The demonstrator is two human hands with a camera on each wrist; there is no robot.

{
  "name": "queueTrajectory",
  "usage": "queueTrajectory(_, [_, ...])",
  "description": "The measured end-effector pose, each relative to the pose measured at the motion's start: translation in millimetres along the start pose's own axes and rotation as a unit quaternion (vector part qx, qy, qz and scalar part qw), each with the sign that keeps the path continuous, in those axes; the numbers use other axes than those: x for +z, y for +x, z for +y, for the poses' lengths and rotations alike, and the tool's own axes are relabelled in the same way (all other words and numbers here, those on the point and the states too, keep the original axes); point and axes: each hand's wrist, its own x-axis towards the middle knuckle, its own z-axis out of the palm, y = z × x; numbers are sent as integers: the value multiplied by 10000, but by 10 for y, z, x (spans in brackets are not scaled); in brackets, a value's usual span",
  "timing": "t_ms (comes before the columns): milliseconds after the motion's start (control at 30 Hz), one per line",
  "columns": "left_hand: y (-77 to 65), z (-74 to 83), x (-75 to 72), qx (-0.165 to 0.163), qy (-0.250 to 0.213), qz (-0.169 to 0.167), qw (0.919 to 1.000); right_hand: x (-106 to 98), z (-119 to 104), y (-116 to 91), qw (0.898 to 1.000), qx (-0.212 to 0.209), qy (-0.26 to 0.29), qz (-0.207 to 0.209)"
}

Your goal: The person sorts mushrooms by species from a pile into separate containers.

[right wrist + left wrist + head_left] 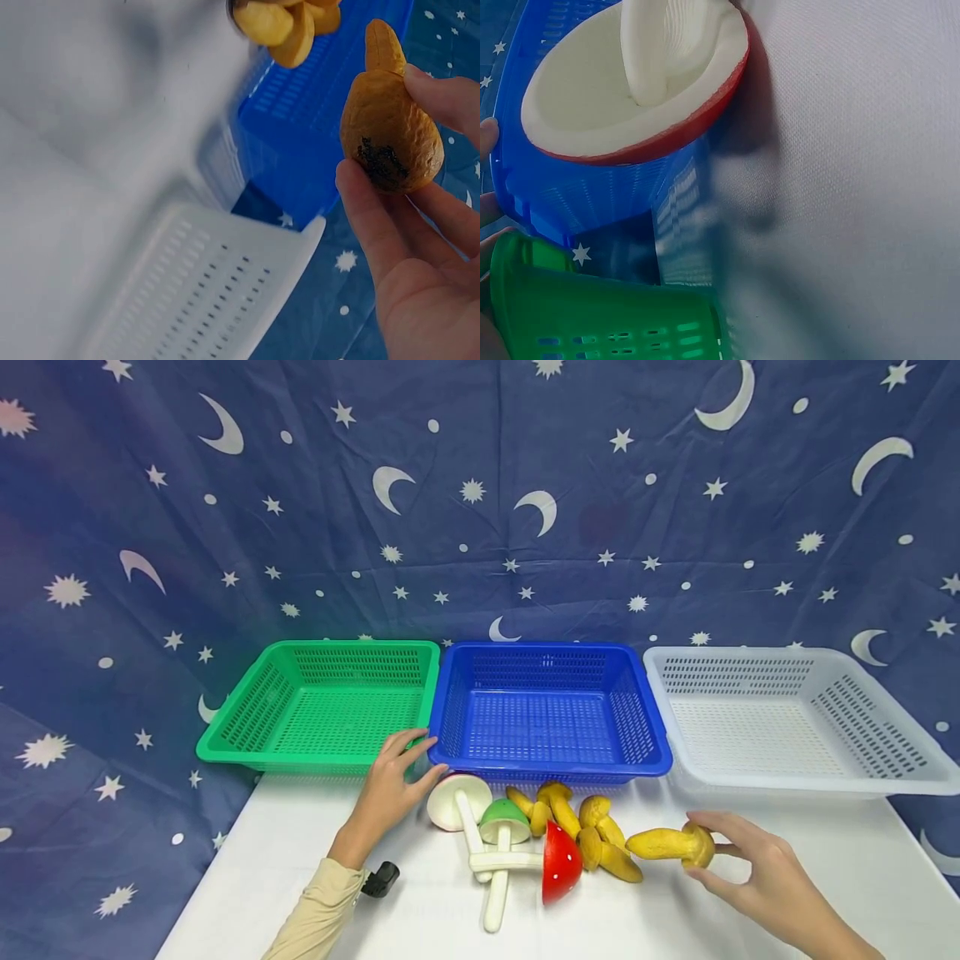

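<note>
In the head view my right hand (772, 868) holds a yellow-brown toy mushroom (663, 845) by its cap, the stem pointing left. The right wrist view shows thumb and fingers around the cap (390, 131), which has a dark patch. My left hand (390, 793) has its fingers spread at the adjoining rims of the green basket (315, 768) and the blue basket (551, 770). Beside its thumb lies a red-capped mushroom (450, 802), underside up. A green-capped mushroom (504, 818) and another red-capped mushroom (561, 864) lie across each other.
Several yellow-brown mushrooms (596, 839) lie in a cluster in front of the blue basket. A white basket (810, 785) stands at the right of the row. Behind the baskets hangs a dark blue cloth (465, 543) with moons and stars. A white cloth (420, 902) covers the table.
</note>
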Motion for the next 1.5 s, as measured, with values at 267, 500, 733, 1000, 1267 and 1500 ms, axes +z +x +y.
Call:
queueTrajectory(267, [-18,9,-7,-148,23,-43,9999,-144,74,74,9993,268,-253,-32])
queueTrajectory(500, [-15,12,4,-72,13,55,10000,-288,156,169,9991,119,-413,34])
queueTrajectory(733, [-13,15,13,-93,20,18,10000,-406,187,242,9975,251,-654,24])
queueTrajectory(1000, [-20,18,18,-99,52,60,9999,-513,241,330,9969,58,-762,171])
queueTrajectory(1267, [-21,18,15,-53,24,106,9999,-603,348,412,9959,65,-855,271])
queueTrajectory(1500, [-22,12,15,-64,65,97,9999,-686,435,489,9934,108,-1108,278])
